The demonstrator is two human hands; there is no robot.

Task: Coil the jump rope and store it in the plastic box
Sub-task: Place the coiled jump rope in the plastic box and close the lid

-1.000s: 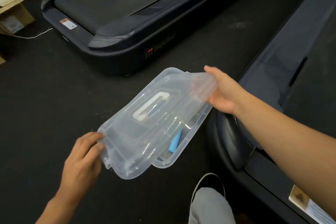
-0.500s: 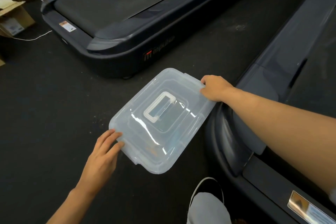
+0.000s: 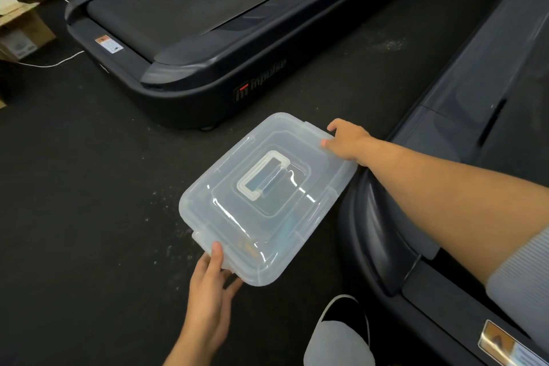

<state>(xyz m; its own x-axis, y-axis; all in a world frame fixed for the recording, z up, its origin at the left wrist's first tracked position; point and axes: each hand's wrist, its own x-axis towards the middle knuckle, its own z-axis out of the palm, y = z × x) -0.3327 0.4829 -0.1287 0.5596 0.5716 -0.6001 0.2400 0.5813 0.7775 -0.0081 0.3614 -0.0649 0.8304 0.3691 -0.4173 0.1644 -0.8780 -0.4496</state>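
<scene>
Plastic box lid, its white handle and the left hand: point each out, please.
lid [image 3: 303, 142], head view, bare far part of its top.
white handle [image 3: 263, 173], head view, its raised frame.
left hand [image 3: 211, 288], head view, back of the hand at the near corner.

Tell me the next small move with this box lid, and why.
Probably press the near latch shut. The lid already lies flat on the plastic box; the left hand sits at the near clip and the right hand at the far one, so only fastening seems left.
</scene>
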